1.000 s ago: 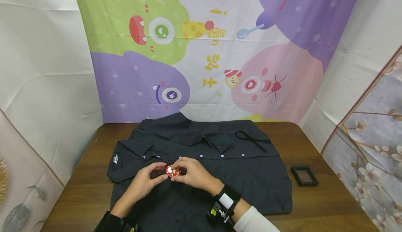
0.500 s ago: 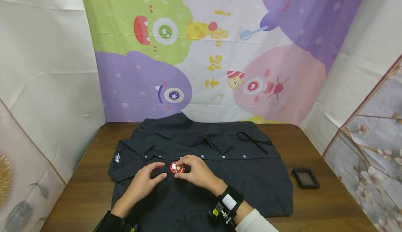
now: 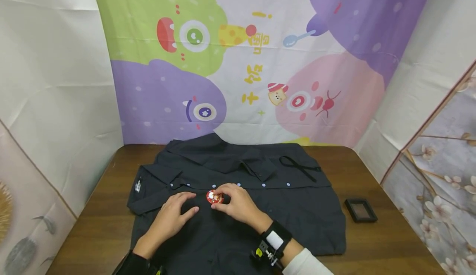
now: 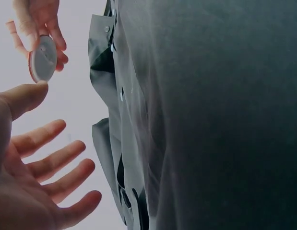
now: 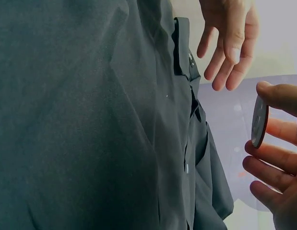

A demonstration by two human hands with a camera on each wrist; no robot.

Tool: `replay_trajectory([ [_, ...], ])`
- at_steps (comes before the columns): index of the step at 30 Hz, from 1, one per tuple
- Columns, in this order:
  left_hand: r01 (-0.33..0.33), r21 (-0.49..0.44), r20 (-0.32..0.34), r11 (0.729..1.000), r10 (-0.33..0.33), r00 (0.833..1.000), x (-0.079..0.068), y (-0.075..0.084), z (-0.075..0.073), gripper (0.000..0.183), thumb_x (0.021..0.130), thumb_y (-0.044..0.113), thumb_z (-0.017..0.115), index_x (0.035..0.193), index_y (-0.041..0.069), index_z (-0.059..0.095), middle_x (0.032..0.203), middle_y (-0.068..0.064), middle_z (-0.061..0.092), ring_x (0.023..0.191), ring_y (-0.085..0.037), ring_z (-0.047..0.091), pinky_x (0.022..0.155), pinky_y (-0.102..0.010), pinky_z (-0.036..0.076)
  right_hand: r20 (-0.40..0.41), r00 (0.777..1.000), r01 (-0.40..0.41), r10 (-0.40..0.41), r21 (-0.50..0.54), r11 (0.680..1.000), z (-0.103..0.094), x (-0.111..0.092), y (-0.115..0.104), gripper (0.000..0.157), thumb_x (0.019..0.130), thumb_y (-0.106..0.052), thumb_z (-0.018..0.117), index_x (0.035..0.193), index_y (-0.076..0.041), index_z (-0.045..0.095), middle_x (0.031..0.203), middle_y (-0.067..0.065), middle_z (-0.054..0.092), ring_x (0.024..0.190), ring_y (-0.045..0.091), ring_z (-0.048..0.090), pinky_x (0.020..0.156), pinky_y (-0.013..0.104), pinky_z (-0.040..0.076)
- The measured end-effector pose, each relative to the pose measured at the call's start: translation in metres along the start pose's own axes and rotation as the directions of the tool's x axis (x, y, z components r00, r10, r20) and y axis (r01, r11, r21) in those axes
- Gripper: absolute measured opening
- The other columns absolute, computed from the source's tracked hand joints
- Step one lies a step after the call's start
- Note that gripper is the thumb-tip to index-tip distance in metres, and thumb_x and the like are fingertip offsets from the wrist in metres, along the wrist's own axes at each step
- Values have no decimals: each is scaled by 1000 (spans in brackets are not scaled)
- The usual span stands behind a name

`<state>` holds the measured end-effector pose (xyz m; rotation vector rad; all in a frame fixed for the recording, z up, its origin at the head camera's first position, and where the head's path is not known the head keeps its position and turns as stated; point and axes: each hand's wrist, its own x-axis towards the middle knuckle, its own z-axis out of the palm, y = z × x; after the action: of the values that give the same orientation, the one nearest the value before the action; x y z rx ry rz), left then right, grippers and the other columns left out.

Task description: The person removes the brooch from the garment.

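Note:
A round badge (image 3: 213,197) with a red, cartoon-printed front is pinched at its edge between the thumb and fingers of my right hand (image 3: 241,207). Its pale grey back (image 4: 43,58) faces the left wrist view. To the left, my left hand (image 3: 168,218) hovers with fingers spread, holding nothing and apart from the badge in the head view. Beneath both hands a dark shirt (image 3: 286,221) lies spread on the table, with a row of small white buttons across it. The right wrist view shows the badge (image 5: 259,122) nearly edge-on, above the cloth.
A small black square frame (image 3: 360,210) lies on the wooden table (image 3: 390,242) to the right of the shirt. A thin black ribbon (image 3: 300,167) rests on the shirt's upper right. Behind the table hangs a cartoon-printed cloth (image 3: 238,126).
Both hands were touching the badge a second ago. Since then the left hand has let go, and the right hand has carried the badge slightly right and farther from me.

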<state>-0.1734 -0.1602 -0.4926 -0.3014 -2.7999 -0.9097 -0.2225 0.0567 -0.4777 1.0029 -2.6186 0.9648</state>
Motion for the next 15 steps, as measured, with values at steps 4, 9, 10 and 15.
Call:
replay_trajectory([
  [4, 23, 24, 29, 999, -24, 999, 0, 0, 1, 42, 82, 30, 68, 117, 8, 61, 123, -14, 59, 116, -35, 49, 88, -61, 41, 4, 1000, -21, 21, 11, 1000, 0, -1, 1, 33, 74, -35, 76, 101, -17, 68, 100, -3, 68, 96, 8, 59, 87, 33, 51],
  [9, 36, 32, 29, 999, -37, 999, 0, 1, 1, 42, 83, 30, 67, 117, 6, 60, 123, -16, 59, 116, -37, 48, 89, -61, 40, -11, 1000, -10, 10, -8, 1000, 1, -2, 3, 34, 74, -35, 76, 101, -17, 68, 100, -3, 68, 94, 9, 57, 86, 34, 50],
  [10, 36, 33, 24, 999, -37, 999, 0, 1, 1, 42, 83, 29, 66, 117, 5, 61, 122, -17, 59, 116, -37, 48, 90, -60, 40, -15, 1000, -9, 8, -13, 1000, 0, -2, 3, 34, 74, -35, 76, 101, -17, 68, 100, -3, 67, 93, 9, 57, 86, 34, 50],
  [15, 43, 47, 15, 998, -44, 999, 1, 2, 1, 42, 83, 30, 66, 116, 4, 61, 121, -17, 59, 115, -37, 49, 90, -60, 40, -37, 999, 5, -6, -32, 999, -2, -2, 4, 34, 73, -35, 77, 100, -17, 69, 99, -4, 67, 90, 9, 54, 80, 30, 51],
])
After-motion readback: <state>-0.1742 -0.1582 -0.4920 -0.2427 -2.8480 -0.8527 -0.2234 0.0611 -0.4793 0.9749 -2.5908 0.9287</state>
